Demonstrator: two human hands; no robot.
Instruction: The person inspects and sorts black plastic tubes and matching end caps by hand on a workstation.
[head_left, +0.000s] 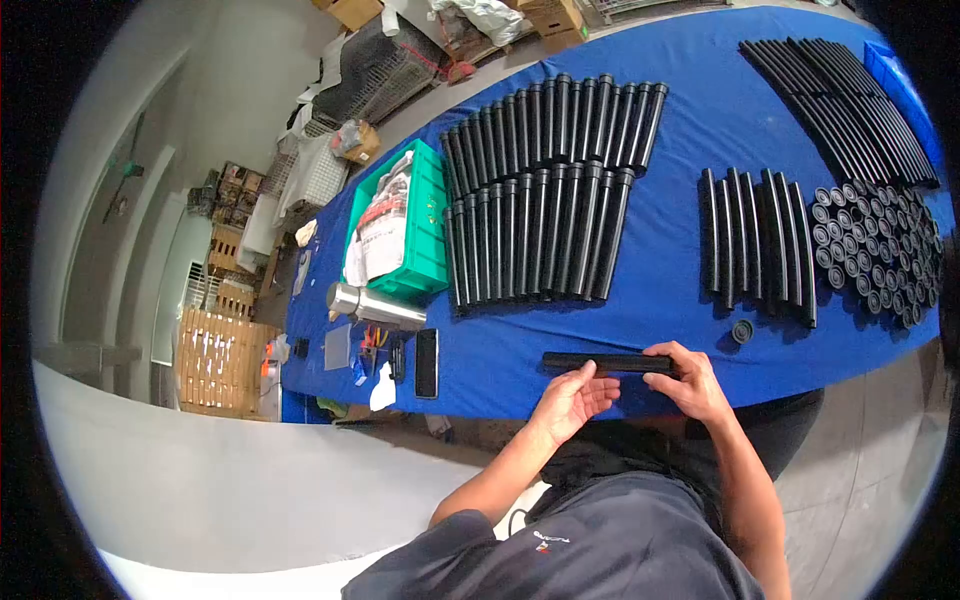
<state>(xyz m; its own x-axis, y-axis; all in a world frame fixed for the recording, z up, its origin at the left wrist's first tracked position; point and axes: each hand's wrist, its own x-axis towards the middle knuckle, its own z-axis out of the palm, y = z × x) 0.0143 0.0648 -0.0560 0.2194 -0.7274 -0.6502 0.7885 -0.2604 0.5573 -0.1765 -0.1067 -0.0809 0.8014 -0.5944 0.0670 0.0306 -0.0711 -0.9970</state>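
A long black tube lies sideways before me, near the front edge of the blue-covered table. My right hand is closed round its right end, thumb on the near side and fingers over the far side. My left hand is palm up under the tube's middle, its thumb touching the tube and its loosely bent fingers below it, not wrapped round it. A single round black cap sits on the cloth beyond my right hand. Further right are several loose black tubes and a pile of black caps.
Two rows of capped black tubes lie at the middle of the table. Thinner black tubes are at far right. To the left are a green crate, a metallic cylinder, a phone and small tools.
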